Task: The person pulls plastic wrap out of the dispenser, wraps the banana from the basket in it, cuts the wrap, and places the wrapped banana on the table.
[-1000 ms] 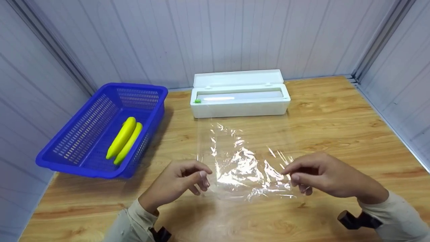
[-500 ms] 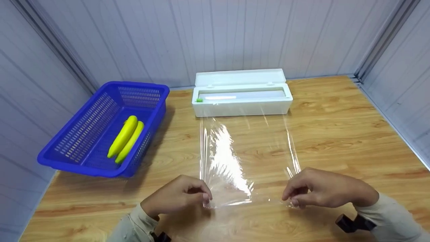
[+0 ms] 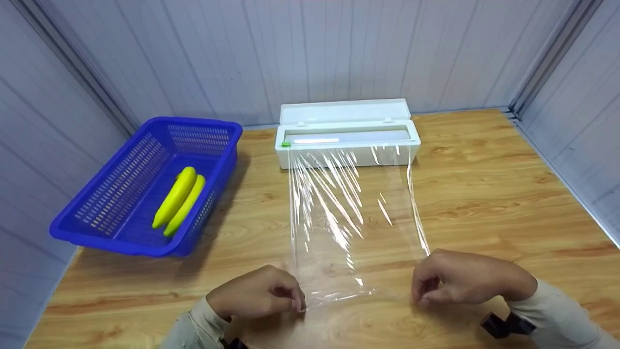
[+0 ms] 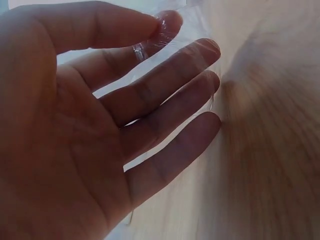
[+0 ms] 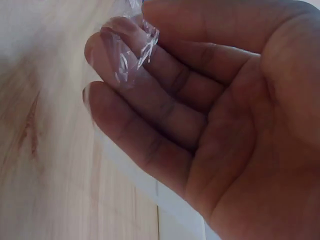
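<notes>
A clear sheet of plastic wrap stretches from the white wrap dispenser box toward the front of the table. My left hand pinches its near left corner between thumb and index finger. The near right corner is pinched by my right hand. In the left wrist view the thumb and index finger meet on the film, the other fingers loosely extended. Crumpled film lies over the fingers in the right wrist view. The box lid stands raised, and a green slide cutter sits at the left of its front edge.
A blue plastic basket stands at the left, with two yellow bananas lying inside. The wooden table meets a pale panelled wall behind the box. Side walls rise at left and right.
Both hands have moved back toward the near edge, pulling the film. Its sheet has gone from crumpled and slack to longer and taut, rising to the box's front edge.
</notes>
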Action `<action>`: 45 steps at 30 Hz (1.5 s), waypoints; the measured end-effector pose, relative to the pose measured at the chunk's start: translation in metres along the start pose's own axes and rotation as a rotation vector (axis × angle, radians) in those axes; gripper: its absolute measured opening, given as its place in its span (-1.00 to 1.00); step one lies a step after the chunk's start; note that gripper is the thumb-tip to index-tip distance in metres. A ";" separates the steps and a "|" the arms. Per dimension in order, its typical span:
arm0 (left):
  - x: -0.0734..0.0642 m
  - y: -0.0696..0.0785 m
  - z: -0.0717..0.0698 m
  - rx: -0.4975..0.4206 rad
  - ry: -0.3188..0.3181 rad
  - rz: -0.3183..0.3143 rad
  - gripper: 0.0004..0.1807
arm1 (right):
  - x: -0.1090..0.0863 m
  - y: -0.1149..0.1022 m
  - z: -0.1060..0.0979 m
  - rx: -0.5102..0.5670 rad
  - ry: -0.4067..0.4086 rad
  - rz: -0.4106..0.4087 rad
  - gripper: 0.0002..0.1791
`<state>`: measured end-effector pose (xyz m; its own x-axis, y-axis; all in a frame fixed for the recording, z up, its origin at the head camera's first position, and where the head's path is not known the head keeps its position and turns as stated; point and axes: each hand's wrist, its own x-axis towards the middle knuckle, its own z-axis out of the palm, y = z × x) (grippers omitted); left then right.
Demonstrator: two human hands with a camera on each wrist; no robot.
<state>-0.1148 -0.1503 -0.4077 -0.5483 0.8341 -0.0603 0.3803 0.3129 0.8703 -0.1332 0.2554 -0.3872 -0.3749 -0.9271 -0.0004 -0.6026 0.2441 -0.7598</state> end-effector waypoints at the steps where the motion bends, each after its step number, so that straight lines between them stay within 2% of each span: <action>1: 0.000 0.000 0.000 -0.001 -0.004 0.010 -0.88 | 0.000 0.000 0.000 0.000 -0.007 -0.002 -0.79; 7: -0.002 -0.002 0.000 0.005 -0.033 0.041 -0.87 | 0.002 0.001 0.003 -0.013 -0.061 -0.014 -0.70; 13: -0.005 -0.003 0.000 0.038 -0.046 0.040 -0.87 | 0.000 0.004 0.004 0.008 -0.099 -0.018 -0.71; 20: -0.009 -0.004 0.000 0.013 -0.012 -0.016 -0.75 | -0.003 0.007 0.004 -0.003 -0.137 -0.115 -0.76; 24: -0.011 -0.002 0.000 -0.017 0.011 -0.010 -0.74 | -0.004 0.008 0.003 0.014 -0.140 -0.143 -0.79; 28: -0.011 -0.002 0.002 -0.034 0.032 0.052 -0.73 | -0.003 0.008 0.003 0.042 -0.042 -0.024 -0.84; 30: -0.011 -0.001 0.003 -0.029 0.069 0.059 -0.73 | -0.003 0.007 0.003 0.051 0.019 0.056 -0.83; 35: -0.010 -0.002 0.006 -0.081 0.198 -0.017 -0.78 | -0.002 0.008 0.002 0.030 0.149 0.132 -0.81; 37: -0.010 -0.003 0.007 -0.107 0.224 -0.038 -0.78 | -0.002 0.010 0.003 0.052 0.185 0.153 -0.79; 42: -0.012 -0.006 0.008 -0.127 0.209 -0.048 -0.76 | -0.004 0.013 0.005 0.186 0.186 0.185 -0.75; 45: -0.012 -0.006 0.007 -0.123 0.211 -0.054 -0.76 | -0.004 0.014 0.004 0.191 0.182 0.192 -0.75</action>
<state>-0.1056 -0.1589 -0.4152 -0.7136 0.7003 -0.0156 0.2600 0.2856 0.9224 -0.1374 0.2612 -0.4003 -0.5989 -0.7991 -0.0527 -0.3719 0.3358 -0.8654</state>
